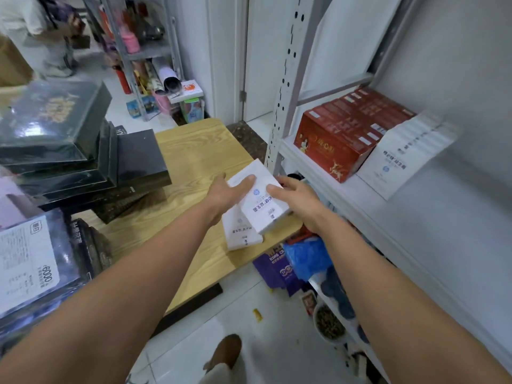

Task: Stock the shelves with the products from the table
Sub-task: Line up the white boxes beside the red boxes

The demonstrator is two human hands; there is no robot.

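Shelving [432, 225] of white metal fills the right side of the view, its perforated upright standing just beside the far right corner of a light wooden table [199, 151]. Across the table's left side rises a tilted stack of dark gift boxes [69, 151], glossy and shrink-wrapped, the upper ones fanned out over the lower. On the shelf board, a row of red cartons [340, 134] stands packed side by side against the upright, and touching the row's right end is a row of white packs [401, 156] printed with blue characters. Below the table's right edge, on the floor and lower shelf, lie a crumpled blue plastic bag [304, 259] and a purple box [274, 270]. At the table's right edge, near the shelving, a white box [263, 200] of the same blue-lettered kind is held between both hands, tilted and overlapping a second white box [241, 234] that lies flat on the wood; whether the two touch cannot be told. The person's left hand [227, 195] grips the box's left side, thumb laid across its top face. The right hand [299, 200] clasps the opposite side, thumb on top and fingers curled around the edge.
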